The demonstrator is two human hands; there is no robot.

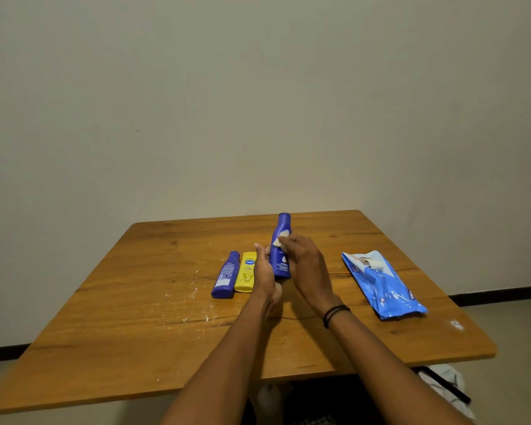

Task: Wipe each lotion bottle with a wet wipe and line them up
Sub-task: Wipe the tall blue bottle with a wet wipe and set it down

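My left hand (265,273) grips the lower part of a tall blue lotion bottle (282,237), held upright above the wooden table (135,317). My right hand (305,265) presses a crumpled white wet wipe (281,239) against the bottle's upper side, fingers curled round the wipe. Two more bottles lie flat side by side just left of my hands: a smaller blue one (226,276) and a yellow one (246,272), caps pointing away from me.
A light-blue pack of wet wipes (383,286) lies on the table to the right, a white wipe poking from its opening. White specks dot the tabletop in front of the lying bottles. A plain wall stands behind the table; cloth lies on the floor at lower right.
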